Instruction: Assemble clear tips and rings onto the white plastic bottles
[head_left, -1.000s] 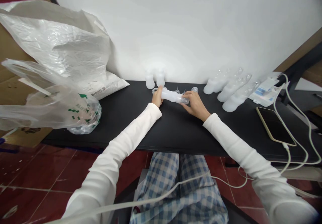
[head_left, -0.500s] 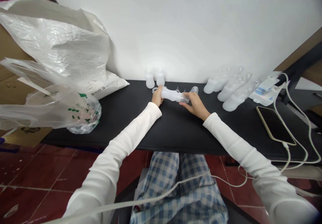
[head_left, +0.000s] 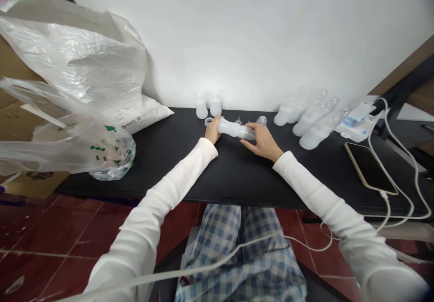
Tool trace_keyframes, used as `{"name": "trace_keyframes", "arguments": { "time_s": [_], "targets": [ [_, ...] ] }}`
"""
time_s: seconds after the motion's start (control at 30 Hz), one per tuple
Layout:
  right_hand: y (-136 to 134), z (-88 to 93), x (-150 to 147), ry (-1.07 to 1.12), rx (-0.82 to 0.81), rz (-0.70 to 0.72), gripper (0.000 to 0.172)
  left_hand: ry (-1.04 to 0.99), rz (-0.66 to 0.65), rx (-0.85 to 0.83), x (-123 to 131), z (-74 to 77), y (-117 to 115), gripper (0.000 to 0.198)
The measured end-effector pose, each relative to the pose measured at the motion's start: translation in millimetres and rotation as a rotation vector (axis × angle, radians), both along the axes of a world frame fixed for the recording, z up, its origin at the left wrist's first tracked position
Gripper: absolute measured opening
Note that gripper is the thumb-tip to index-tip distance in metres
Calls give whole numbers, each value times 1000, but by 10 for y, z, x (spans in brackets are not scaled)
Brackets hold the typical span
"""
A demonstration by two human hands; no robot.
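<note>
A frosted white squeeze bottle [head_left: 229, 127] lies sideways between my hands above the table. My left hand [head_left: 213, 130] is closed around its left, base end. At the other end, my right hand [head_left: 262, 141] curves round the clear pointed cap [head_left: 247, 133], thumb below and fingers above. How far the cap sits on the neck is partly hidden by the fingers. Just behind the bottle lie a small clear nozzle piece [head_left: 238, 120] and a clear domed cap [head_left: 261, 120]. A clear ring-shaped piece [head_left: 209, 121] shows beside my left hand.
Two uncapped white bottles [head_left: 216, 104] stand by the wall. Several capped bottles [head_left: 310, 138] stand at right, near a white-and-blue box [head_left: 356, 122], a phone [head_left: 370, 168] and looping white cables [head_left: 415, 157]. Large plastic bags [head_left: 111, 150] cover the table's left end.
The clear cap in my right hand has turned and now tapers in line with the bottle. My left hand keeps its hold; the view has shifted slightly.
</note>
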State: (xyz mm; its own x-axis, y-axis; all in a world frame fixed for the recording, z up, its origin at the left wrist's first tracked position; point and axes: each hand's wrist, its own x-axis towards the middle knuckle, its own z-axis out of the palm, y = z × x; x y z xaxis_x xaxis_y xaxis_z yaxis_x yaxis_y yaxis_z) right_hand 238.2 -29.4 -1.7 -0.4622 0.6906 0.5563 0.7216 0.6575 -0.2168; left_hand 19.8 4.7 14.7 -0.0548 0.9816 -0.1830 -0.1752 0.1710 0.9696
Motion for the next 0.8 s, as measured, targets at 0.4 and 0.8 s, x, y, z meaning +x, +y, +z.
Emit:
{"name": "trace_keyframes", "arguments": {
  "time_s": [0.4,0.8],
  "targets": [
    [48,-67,7,145,-120,-2,50,36,11,36,19,47,-41,46],
    [36,-49,37,-19,160,9,29,-2,1,-24,12,30,-23,49]
  ]
}}
